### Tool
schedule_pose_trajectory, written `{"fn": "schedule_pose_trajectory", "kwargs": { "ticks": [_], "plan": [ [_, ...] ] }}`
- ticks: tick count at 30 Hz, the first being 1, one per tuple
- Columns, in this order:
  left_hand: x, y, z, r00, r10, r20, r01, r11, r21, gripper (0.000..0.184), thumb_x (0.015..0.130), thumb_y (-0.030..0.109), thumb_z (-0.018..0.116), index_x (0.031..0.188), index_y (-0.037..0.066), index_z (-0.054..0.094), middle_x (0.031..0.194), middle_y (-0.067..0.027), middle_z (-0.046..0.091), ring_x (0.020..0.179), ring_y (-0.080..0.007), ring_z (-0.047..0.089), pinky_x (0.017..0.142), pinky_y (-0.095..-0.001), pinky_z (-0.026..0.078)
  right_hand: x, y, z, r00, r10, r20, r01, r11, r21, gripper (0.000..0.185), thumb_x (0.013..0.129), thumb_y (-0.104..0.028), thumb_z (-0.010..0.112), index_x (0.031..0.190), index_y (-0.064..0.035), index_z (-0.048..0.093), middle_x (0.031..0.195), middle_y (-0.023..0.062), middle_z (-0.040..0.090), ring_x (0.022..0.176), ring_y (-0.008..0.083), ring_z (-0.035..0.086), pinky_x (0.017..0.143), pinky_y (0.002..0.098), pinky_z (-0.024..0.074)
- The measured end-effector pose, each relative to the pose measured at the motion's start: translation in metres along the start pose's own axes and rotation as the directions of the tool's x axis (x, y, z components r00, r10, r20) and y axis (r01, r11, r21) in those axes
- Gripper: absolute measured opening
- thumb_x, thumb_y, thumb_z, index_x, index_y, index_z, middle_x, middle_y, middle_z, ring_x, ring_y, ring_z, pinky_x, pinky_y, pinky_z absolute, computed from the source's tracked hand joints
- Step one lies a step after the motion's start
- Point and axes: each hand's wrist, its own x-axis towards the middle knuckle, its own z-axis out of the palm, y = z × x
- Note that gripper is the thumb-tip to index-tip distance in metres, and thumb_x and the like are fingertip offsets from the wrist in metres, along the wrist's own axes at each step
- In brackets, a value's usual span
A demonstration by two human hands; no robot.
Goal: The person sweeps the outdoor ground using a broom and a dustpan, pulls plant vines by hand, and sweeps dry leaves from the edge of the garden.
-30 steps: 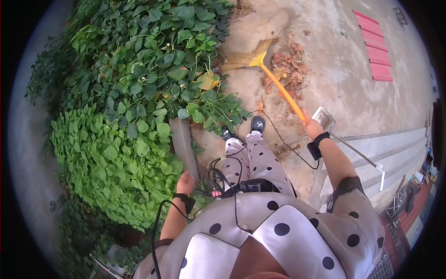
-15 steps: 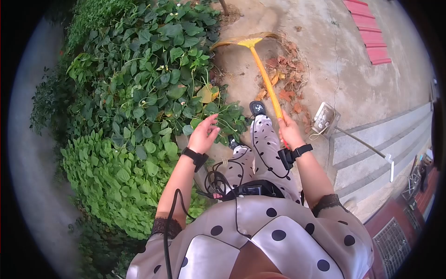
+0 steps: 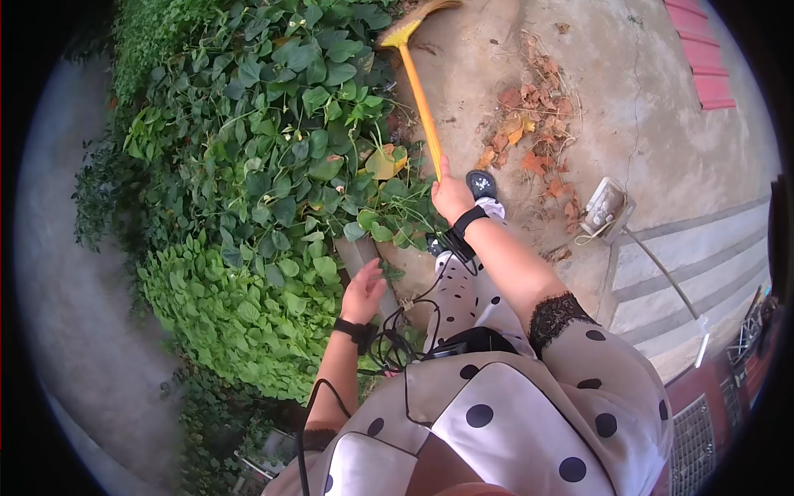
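My right hand (image 3: 452, 198) is wrapped round the lower end of a yellow broom handle (image 3: 424, 112). The broom head (image 3: 403, 31) lies up at the top, beside the edge of the leafy plants, its bristles partly cut off by the frame. My left hand (image 3: 364, 293) is raised over the bed edge with nothing in it, fingers loosely apart and a little blurred. Dry brown leaves (image 3: 538, 124) lie in a strip on the concrete, to the right of the broom.
Dense green plants (image 3: 273, 149) fill the left side. A long-handled dustpan (image 3: 608, 208) stands near the concrete steps (image 3: 686, 256) on the right. Red panels (image 3: 699, 54) lie at the upper right. Black cables (image 3: 397, 343) hang at my waist.
My right hand has swung the broom up and to the left, toward the plants, away from the dry leaves. My left hand has dropped lower, nearer my body.
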Motion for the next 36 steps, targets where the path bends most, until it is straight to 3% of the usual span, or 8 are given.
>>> {"fn": "schedule_pose_trajectory", "kwargs": {
  "ticks": [6,12,18,20,22,25,27,36],
  "plan": [
    [-0.025,-0.014,-0.017,0.995,-0.065,-0.078,0.070,0.996,0.059,0.046,0.080,0.009,0.055,0.123,0.008,0.042,0.103,-0.0127,0.057,0.082,-0.0179,0.060,0.072,-0.0289,0.048,0.058,-0.048,-0.002,0.999,-0.040,0.035,0.039,0.998,0.040,0.059,0.081,-0.019,0.042,0.134,-0.0043,0.019,0.076,0.0221,0.060,0.071,0.0365,0.059,0.066,0.0449,0.0457],
    [-0.055,-0.045,-0.020,0.991,-0.050,-0.125,0.049,0.999,-0.014,0.046,0.079,0.011,0.056,0.123,0.008,0.042,0.102,-0.0126,0.058,0.080,-0.0184,0.060,0.071,-0.0294,0.048,0.034,0.037,-0.025,0.997,-0.004,0.076,0.031,0.935,-0.353,0.058,0.081,-0.015,0.036,0.136,-0.0096,0.016,0.090,0.0240,0.059,0.083,0.0354,0.059,0.074,0.0437,0.0452],
    [-0.081,-0.082,-0.017,0.989,-0.013,-0.149,0.012,1.000,-0.006,0.046,0.079,0.012,0.057,0.123,0.009,0.042,0.102,-0.0126,0.058,0.078,-0.0190,0.060,0.071,-0.0293,0.048,-0.056,0.077,-0.070,0.962,0.222,0.159,-0.117,0.862,-0.493,0.051,0.093,-0.038,0.012,0.131,-0.0095,0.027,0.106,0.0222,0.055,0.099,0.0329,0.054,0.082,0.0424,0.0435],
    [-0.088,-0.091,-0.018,0.990,-0.064,-0.124,0.060,0.998,-0.029,0.049,0.080,0.013,0.057,0.125,0.007,0.039,0.105,-0.0143,0.056,0.084,-0.0188,0.059,0.074,-0.0294,0.047,-0.097,0.080,-0.089,0.975,0.186,0.125,-0.084,0.819,-0.567,0.051,0.088,-0.012,0.027,0.137,-0.0163,0.015,0.097,0.0243,0.057,0.089,0.0358,0.057,0.076,0.0435,0.0454],
    [-0.093,-0.102,-0.016,0.990,-0.062,-0.128,0.059,0.998,-0.028,0.050,0.080,0.012,0.057,0.125,0.007,0.038,0.105,-0.0146,0.056,0.085,-0.0194,0.059,0.074,-0.0299,0.047,-0.131,0.090,-0.101,0.978,0.164,0.127,-0.051,0.784,-0.619,0.051,0.087,-0.018,0.034,0.136,-0.0180,0.020,0.099,0.0225,0.057,0.087,0.0340,0.058,0.075,0.0447,0.0450],
    [-0.093,-0.120,-0.011,0.991,-0.042,-0.129,0.043,0.999,0.005,0.050,0.079,0.014,0.057,0.125,0.008,0.039,0.103,-0.0149,0.057,0.083,-0.0210,0.060,0.074,-0.0312,0.047,-0.186,0.083,-0.123,0.982,0.128,0.135,-0.035,0.840,-0.541,0.054,0.083,-0.019,0.043,0.135,-0.0171,0.025,0.097,0.0218,0.057,0.083,0.0311,0.059,0.074,0.0410,0.0462],
    [-0.091,-0.143,-0.005,0.989,-0.003,-0.148,0.007,1.000,0.028,0.049,0.078,0.016,0.057,0.124,0.008,0.040,0.099,-0.0158,0.059,0.081,-0.0236,0.061,0.073,-0.0325,0.048,-0.220,0.067,-0.136,0.977,0.165,0.138,-0.164,0.986,-0.018,0.056,0.081,-0.023,0.046,0.134,-0.0153,0.027,0.086,0.0222,0.060,0.079,0.0347,0.059,0.072,0.0391,0.0467],
    [-0.089,-0.137,0.008,0.991,-0.116,-0.072,0.118,0.993,0.025,0.051,0.077,0.013,0.058,0.125,0.006,0.039,0.103,-0.0157,0.057,0.086,-0.0208,0.060,0.076,-0.0299,0.047,-0.215,0.136,-0.125,0.962,-0.217,-0.163,0.202,0.974,-0.103,0.055,0.080,-0.020,0.051,0.132,-0.0143,0.031,0.087,0.0233,0.058,0.075,0.0359,0.057,0.068,0.0377,0.0457]
  ]
}}
